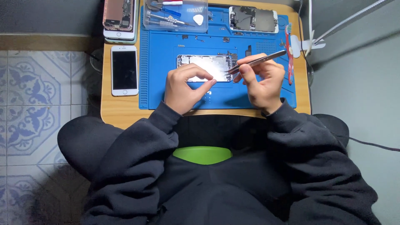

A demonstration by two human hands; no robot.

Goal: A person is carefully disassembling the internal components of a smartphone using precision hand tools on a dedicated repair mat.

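An opened phone body (206, 64) with a bare silver inner plate lies in the middle of the blue work mat (158, 83). My left hand (183, 87) rests on its near edge, thumb and fingers pinching the frame. My right hand (262, 81) grips metal tweezers (258, 60), whose tips point left and touch the phone's right end.
A white phone (124, 70) lies face up on the small wooden table (112, 110) left of the mat. Two stacked phones (120, 18) sit at the back left, a clear tool box (176, 16) behind the mat, another opened phone (253, 19) at the back right. Red-handled tool (289, 54) on the right.
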